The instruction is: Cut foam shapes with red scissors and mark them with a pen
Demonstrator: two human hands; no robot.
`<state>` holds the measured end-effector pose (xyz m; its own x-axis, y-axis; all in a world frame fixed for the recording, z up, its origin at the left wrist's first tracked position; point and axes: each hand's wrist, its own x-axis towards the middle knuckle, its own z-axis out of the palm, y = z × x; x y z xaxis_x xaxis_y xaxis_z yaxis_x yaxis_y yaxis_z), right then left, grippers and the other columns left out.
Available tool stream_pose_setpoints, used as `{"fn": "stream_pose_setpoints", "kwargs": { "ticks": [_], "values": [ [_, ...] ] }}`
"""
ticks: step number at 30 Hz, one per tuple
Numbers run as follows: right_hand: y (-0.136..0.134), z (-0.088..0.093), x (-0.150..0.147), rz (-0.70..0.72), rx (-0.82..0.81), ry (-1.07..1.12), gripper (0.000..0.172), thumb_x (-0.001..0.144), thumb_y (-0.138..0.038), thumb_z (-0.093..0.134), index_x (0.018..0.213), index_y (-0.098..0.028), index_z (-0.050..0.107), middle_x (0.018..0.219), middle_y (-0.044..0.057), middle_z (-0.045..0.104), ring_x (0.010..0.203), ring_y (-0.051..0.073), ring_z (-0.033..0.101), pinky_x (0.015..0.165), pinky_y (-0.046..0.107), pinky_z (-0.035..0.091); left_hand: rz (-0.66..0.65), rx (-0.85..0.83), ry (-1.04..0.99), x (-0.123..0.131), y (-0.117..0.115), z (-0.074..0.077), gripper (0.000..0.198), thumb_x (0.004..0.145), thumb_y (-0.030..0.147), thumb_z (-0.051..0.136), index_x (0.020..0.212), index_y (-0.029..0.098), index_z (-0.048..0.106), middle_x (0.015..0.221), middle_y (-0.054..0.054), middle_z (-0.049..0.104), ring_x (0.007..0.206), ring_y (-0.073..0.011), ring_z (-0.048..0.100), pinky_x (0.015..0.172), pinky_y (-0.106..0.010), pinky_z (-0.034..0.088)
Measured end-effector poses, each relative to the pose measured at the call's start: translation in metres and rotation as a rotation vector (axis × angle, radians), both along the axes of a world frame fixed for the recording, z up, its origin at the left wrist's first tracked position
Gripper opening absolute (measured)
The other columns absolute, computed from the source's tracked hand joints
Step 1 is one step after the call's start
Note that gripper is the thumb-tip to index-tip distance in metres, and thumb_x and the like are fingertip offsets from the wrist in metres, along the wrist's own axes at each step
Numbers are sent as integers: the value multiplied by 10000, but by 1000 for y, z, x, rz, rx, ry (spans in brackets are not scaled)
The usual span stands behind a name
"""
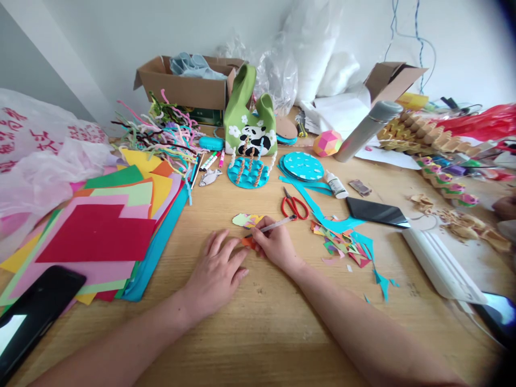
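Observation:
My right hand (274, 244) is closed around a slim pen (274, 224), its tip down at a small orange paper piece (248, 243) on the wooden table. Beside it on the left, my left hand (221, 266) lies flat with the fingers spread, fingertips near the orange piece. Just beyond the hands is a small group of yellow and pale green paper pieces (243, 219). Red-handled scissors (294, 207) lie behind my right hand. Colourful paper scraps (342, 244) are scattered to its right.
Stacked coloured sheets (97, 231) and a black phone (40, 309) fill the left. Behind stand a green panda bag (252, 123), blue discs (303, 165) and a grey bottle (366, 131). On the right are another phone (377, 212), a white device (443, 263) and part of a person's hand (506, 207).

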<state>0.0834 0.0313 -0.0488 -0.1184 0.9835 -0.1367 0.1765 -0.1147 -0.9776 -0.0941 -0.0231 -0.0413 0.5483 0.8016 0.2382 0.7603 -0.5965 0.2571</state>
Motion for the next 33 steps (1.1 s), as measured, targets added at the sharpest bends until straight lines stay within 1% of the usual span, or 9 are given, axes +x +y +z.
{"fn": "stream_pose_setpoints", "kwargs": {
  "ticks": [9, 14, 17, 19, 23, 30, 33],
  "values": [
    [0, -2, 0, 6, -1, 7, 180, 815, -314, 581, 729, -203, 468, 466, -67, 537, 320, 77, 450, 309, 163, 327, 3, -3, 14, 1, 0, 1, 368, 902, 324, 517, 1250, 220, 578, 1265, -96, 539, 1301, -332, 340, 1096, -584, 301],
    [0, 0, 0, 7, -17, 22, 192, 806, -318, 595, 724, -202, 466, 457, -69, 533, 317, 75, 446, 309, 163, 324, -13, -15, 5, 0, 0, 3, 362, 916, 317, 495, 1256, 220, 574, 1283, -71, 561, 1308, -334, 332, 1107, -590, 277],
    [0, 3, 1, -22, -17, 71, 225, 808, -362, 598, 724, -205, 459, 453, -69, 532, 314, 75, 431, 306, 168, 318, -19, -14, 0, 0, 0, 3, 377, 923, 323, 483, 1277, 218, 562, 1266, -56, 586, 1292, -334, 349, 1115, -586, 260],
    [-1, 5, 2, -60, 7, 94, 247, 810, -389, 597, 721, -207, 456, 445, -71, 522, 305, 68, 399, 301, 169, 290, -18, -19, 2, 0, 0, 2, 384, 920, 327, 488, 1283, 222, 556, 1259, -52, 592, 1285, -327, 356, 1118, -578, 257],
    [-1, 5, 2, -95, 67, 38, 239, 803, -373, 612, 710, -206, 470, 434, -73, 502, 304, 62, 364, 315, 181, 260, -17, -26, 3, 0, 1, 1, 386, 916, 330, 497, 1284, 227, 553, 1258, -55, 592, 1282, -317, 357, 1117, -572, 263],
    [0, -4, 0, -70, 113, -68, 228, 785, -340, 620, 673, -215, 465, 454, -41, 529, 360, 94, 439, 356, 204, 296, 0, -31, 15, 1, 0, 1, 359, 908, 330, 508, 1242, 220, 579, 1259, -77, 557, 1302, -322, 334, 1120, -579, 261],
    [1, -4, 0, -59, 121, -95, 219, 788, -338, 608, 676, -214, 467, 467, -34, 542, 368, 96, 442, 363, 204, 298, 3, -25, 14, 0, 0, 0, 363, 907, 331, 510, 1246, 221, 577, 1262, -84, 547, 1307, -324, 332, 1117, -582, 265]
  ]
}}
